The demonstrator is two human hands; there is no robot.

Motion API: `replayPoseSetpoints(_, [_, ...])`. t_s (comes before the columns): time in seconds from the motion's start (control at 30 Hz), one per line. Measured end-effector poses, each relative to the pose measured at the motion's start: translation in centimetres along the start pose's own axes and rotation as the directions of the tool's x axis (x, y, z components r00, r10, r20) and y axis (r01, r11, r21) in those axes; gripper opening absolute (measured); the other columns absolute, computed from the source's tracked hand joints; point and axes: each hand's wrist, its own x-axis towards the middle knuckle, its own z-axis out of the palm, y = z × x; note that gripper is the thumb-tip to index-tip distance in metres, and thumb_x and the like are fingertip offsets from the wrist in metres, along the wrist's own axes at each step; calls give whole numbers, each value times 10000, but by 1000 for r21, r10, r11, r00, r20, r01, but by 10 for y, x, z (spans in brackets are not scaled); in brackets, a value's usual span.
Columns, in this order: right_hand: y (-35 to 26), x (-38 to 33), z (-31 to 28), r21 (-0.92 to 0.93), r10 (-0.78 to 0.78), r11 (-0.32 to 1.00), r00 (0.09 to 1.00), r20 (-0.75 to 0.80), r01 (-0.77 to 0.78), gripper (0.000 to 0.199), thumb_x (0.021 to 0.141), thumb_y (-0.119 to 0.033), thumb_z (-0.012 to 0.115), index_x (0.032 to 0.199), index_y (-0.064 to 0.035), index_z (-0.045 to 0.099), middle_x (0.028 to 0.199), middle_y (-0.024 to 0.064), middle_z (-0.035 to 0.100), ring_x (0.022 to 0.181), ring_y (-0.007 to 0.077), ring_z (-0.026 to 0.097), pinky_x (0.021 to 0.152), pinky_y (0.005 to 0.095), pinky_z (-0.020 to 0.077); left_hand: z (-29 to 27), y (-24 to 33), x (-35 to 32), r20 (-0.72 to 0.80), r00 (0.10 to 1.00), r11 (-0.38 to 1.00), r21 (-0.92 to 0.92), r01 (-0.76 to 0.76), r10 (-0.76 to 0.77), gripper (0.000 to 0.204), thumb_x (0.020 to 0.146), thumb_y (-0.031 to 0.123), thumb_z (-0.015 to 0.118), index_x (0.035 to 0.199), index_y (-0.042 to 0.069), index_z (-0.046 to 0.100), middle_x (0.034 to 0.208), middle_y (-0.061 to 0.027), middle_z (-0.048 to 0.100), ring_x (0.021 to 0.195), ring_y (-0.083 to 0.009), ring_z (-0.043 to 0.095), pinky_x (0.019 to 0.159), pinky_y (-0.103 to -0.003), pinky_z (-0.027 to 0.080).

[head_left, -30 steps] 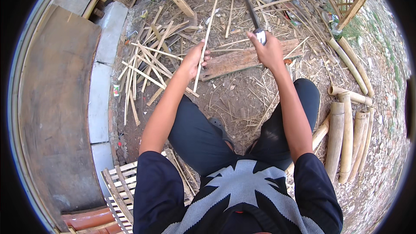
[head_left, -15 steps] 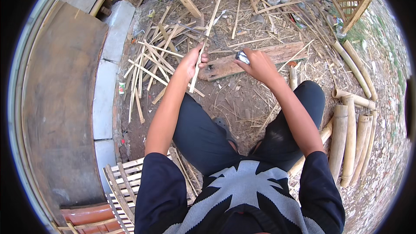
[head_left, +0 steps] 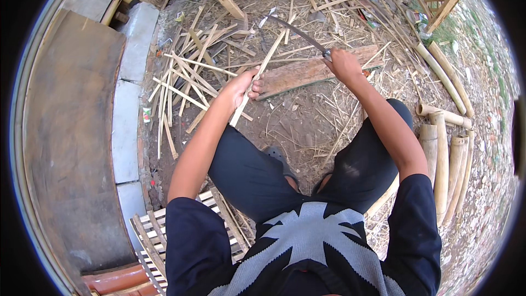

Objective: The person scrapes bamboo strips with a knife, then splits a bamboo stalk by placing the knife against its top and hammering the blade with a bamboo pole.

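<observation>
"Just left of the frame's middle, what does the left hand (head_left: 240, 86) have?"
"A pale strip (head_left: 272, 50), held tight. The right hand (head_left: 344, 64) grips a long knife (head_left: 307, 38)."
"What's new?"
"The knife is by the strip's top now, not its middle. Work seems to be up there."

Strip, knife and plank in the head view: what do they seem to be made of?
Strip: probably bamboo or wood, apparently unfinished; it is pale, thin and narrow.
Knife: the blade is likely metal with a dull finish, judging by its thin, dark shape; the handle is mostly covered.
Plank: seemingly rough, weathered wood, with patchy brown tones.
</observation>
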Motion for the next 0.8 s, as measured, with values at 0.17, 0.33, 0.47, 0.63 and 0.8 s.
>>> replayPoseSetpoints(0.17, [-35, -12, 0, 30, -69, 997, 991, 111, 66, 409, 940, -416, 612, 983, -10, 586, 742, 172, 689, 685, 362, 697, 603, 482, 569, -23, 7, 11, 29, 1000, 995, -94, 12, -9, 289, 1063, 351, 400, 922, 104, 453, 622, 61, 354, 487, -37, 324, 352, -185, 223])
replayPoseSetpoints(0.33, [-15, 13, 8, 46, -81, 996, 976, 201, 73, 381, 973, -380, 572, 981, 1, 563, 760, 174, 690, 684, 319, 707, 627, 456, 580, -9, 14, -8, 39, 998, 996, -78, 41, -38, 258, 1071, 303, 374, 943, 91, 448, 621, 72, 318, 479, -18, 302, 335, -168, 221])
replayPoseSetpoints(0.47, [33, 15, 18, -104, 115, 990, 956, 270, -90, 390, 973, -376, 576, 941, 13, 589, 779, 203, 684, 725, 338, 706, 657, 453, 576, -15, -3, -30, 72, 993, 986, -127, 105, -96, 271, 1076, 303, 352, 941, 85, 437, 627, 65, 316, 482, -23, 300, 341, -171, 217])
replayPoseSetpoints(0.63, [-16, -6, -18, 97, 102, 989, 992, 73, -109, 423, 952, -411, 608, 919, 11, 599, 767, 225, 676, 706, 380, 687, 639, 464, 562, -37, -4, -45, 142, 989, 971, -225, 77, -45, 265, 1080, 281, 336, 925, 93, 442, 613, 70, 306, 473, -18, 279, 337, -181, 214])
replayPoseSetpoints(0.8, [-58, -39, -29, 172, -153, 975, 986, 59, 141, 444, 957, -440, 590, 985, 1, 549, 668, 188, 657, 597, 379, 667, 529, 466, 535, -25, -1, -30, 145, 989, 975, -210, 68, -38, 287, 1079, 280, 317, 907, 89, 446, 598, 78, 302, 451, -16, 264, 333, -181, 208])
